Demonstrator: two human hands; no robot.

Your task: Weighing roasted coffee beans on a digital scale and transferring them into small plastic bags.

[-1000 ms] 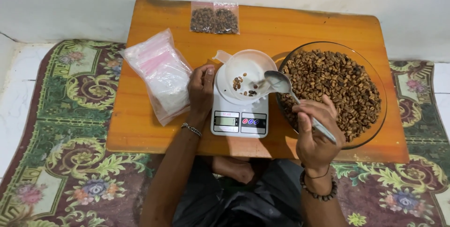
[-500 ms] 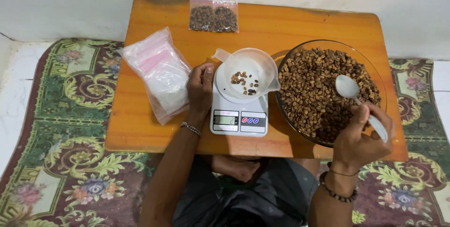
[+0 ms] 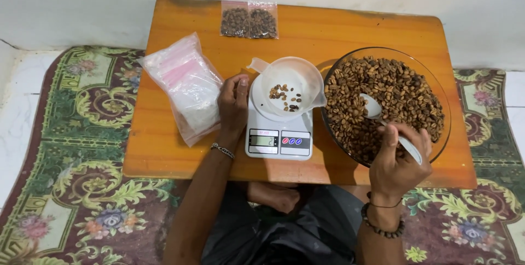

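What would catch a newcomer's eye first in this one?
The big glass bowl of brown beans at the table's right, where the right hand dips a white spoon. Beside it, mid-table, a white scale carries a cup with a few beans, the left hand at its edge.

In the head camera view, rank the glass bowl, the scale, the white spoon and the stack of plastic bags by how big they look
1. glass bowl
2. stack of plastic bags
3. scale, close to the bags
4. white spoon
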